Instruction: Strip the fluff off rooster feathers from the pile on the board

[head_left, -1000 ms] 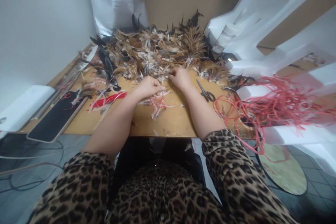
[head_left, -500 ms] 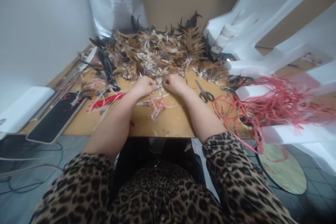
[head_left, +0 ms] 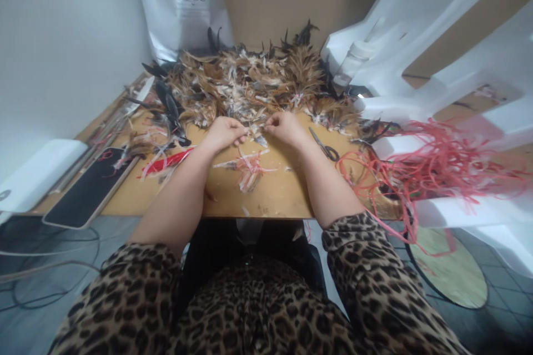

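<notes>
A wide heap of brown, white and black feathers [head_left: 250, 77] covers the back of the wooden table. At its near edge, my left hand [head_left: 227, 133] is closed in a pinch, and what it holds is too small to make out. My right hand [head_left: 286, 128] pinches likewise a short way to the right, its fingertips close to pale feather tips. A small grey-white feather [head_left: 260, 140] lies between and just below the hands. Nearer me rests a little pile of red and white strips [head_left: 250, 171]. Scissors [head_left: 325, 145] lie beside my right forearm.
A tangle of red string [head_left: 449, 161] spreads over the right side on white foam pieces. At left lie a phone [head_left: 85, 191], a white device [head_left: 41, 175] and a red strip [head_left: 166, 162]. A white bag [head_left: 187, 16] stands behind; a clear bottle [head_left: 353, 61] is at right.
My hands have moved slightly apart, the left to the left and the right to the right and up. The grey-white feather between them shows more clearly.
</notes>
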`<state>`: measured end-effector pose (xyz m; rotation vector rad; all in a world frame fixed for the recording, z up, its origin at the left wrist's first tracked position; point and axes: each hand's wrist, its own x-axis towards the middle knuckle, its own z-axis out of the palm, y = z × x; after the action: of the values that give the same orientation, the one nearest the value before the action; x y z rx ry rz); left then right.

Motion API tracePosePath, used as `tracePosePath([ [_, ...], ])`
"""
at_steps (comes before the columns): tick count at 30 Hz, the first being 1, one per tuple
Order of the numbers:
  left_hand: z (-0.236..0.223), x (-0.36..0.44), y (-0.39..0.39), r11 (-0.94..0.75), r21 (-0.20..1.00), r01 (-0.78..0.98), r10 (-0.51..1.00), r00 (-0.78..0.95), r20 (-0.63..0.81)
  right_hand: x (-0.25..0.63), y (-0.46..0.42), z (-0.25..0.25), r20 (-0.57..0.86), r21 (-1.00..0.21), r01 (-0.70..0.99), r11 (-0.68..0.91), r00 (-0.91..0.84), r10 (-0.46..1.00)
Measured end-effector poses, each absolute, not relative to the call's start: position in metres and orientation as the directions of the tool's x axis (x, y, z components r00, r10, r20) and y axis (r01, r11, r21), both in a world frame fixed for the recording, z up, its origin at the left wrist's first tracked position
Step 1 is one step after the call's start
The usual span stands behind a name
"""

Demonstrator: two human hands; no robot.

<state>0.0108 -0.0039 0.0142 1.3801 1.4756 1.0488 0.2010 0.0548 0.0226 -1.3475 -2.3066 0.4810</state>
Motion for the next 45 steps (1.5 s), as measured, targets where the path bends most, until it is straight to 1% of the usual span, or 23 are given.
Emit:
tracePosePath([
  [2, 0.012, 0.011, -0.002, 0.024, 0.958, 0.286, 0.998, -0.06, -0.007, 0.199, 0.045, 0.029, 0.08, -0.439, 0.751, 0.493, -0.514, 0.854],
  [4, 0.012, 0.012, -0.002, 0.007, 0.961, 0.277, 0.997, -0.074, 0.014, 0.194, 0.036, 0.033, 0.001, -0.341, 0.794, 0.503, -0.534, 0.845],
  [6, 0.011, 0.013, -0.001, 0.0, 0.963, 0.27, 0.995, -0.099, 0.028, 0.188, 0.032, 0.032, -0.013, -0.246, 0.836, 0.491, -0.509, 0.861],
  [8, 0.009, 0.012, -0.001, 0.002, 0.966, 0.259, 0.993, -0.118, 0.029, 0.186, 0.034, 0.03, 0.029, -0.217, 0.856, 0.469, -0.474, 0.88],
  [9, 0.008, 0.012, -0.001, 0.009, 0.966, 0.258, 0.993, -0.114, 0.021, 0.187, 0.036, 0.028, 0.059, -0.241, 0.854, 0.462, -0.462, 0.885],
  [10, 0.008, 0.012, -0.001, 0.021, 0.963, 0.268, 0.995, -0.095, 0.005, 0.19, 0.04, 0.027, 0.09, -0.29, 0.841, 0.456, -0.451, 0.888],
  [12, 0.008, 0.012, -0.003, 0.05, 0.944, 0.327, 0.999, -0.029, -0.043, 0.197, 0.047, 0.024, 0.127, -0.447, 0.784, 0.431, -0.421, 0.898],
  [14, 0.01, 0.013, -0.006, 0.07, 0.912, 0.404, 0.994, 0.046, -0.097, 0.203, 0.054, 0.022, 0.122, -0.633, 0.684, 0.362, -0.373, 0.92],
  [17, 0.017, 0.015, -0.013, 0.077, 0.875, 0.479, 0.976, 0.143, -0.165, 0.207, 0.061, 0.02, 0.066, -0.863, 0.465, 0.198, -0.285, 0.956],
  [19, 0.022, 0.016, -0.016, 0.065, 0.859, 0.508, 0.963, 0.194, -0.188, 0.206, 0.063, 0.019, 0.015, -0.956, 0.279, 0.086, -0.248, 0.969],
  [20, 0.023, 0.017, -0.016, 0.054, 0.863, 0.502, 0.965, 0.195, -0.174, 0.204, 0.063, 0.018, -0.01, -0.982, 0.183, 0.035, -0.24, 0.971],
  [21, 0.024, 0.017, -0.016, 0.04, 0.879, 0.475, 0.974, 0.179, -0.141, 0.202, 0.062, 0.018, -0.032, -0.996, 0.094, -0.01, -0.236, 0.971],
  [23, 0.024, 0.018, -0.015, 0.007, 0.932, 0.363, 0.993, 0.104, -0.048, 0.197, 0.06, 0.019, -0.068, -0.996, -0.047, -0.081, -0.243, 0.968],
  [25, 0.021, 0.02, -0.013, -0.021, 0.975, 0.223, 0.999, 0.044, 0.012, 0.193, 0.057, 0.02, -0.085, -0.983, -0.133, -0.125, -0.272, 0.959],
  [27, 0.018, 0.022, -0.01, -0.026, 0.994, 0.106, 0.999, 0.032, 0.023, 0.187, 0.054, 0.019, -0.078, -0.974, -0.181, -0.137, -0.299, 0.951],
  [32, 0.012, 0.024, -0.006, 0.043, 0.995, -0.089, 0.998, 0.055, -0.038, 0.171, 0.046, 0.012, 0.054, -0.968, -0.249, -0.031, -0.328, 0.943],
  [36, 0.012, 0.024, -0.006, 0.095, 0.981, -0.169, 0.994, 0.065, -0.085, 0.161, 0.039, 0.011, 0.104, -0.973, -0.23, 0.035, -0.297, 0.949],
  [38, 0.012, 0.023, -0.005, 0.092, 0.977, -0.195, 0.995, 0.058, -0.082, 0.158, 0.037, 0.011, 0.113, -0.976, -0.214, 0.05, -0.293, 0.949],
  [41, 0.01, 0.022, -0.004, 0.092, 0.969, -0.23, 0.996, 0.041, -0.085, 0.159, 0.038, 0.009, 0.085, -0.974, -0.226, 0.013, -0.312, 0.946],
  [45, 0.009, 0.021, -0.001, 0.086, 0.971, -0.225, 0.996, -0.017, -0.092, 0.163, 0.042, 0.006, 0.059, -0.967, -0.255, -0.015, -0.278, 0.959],
])
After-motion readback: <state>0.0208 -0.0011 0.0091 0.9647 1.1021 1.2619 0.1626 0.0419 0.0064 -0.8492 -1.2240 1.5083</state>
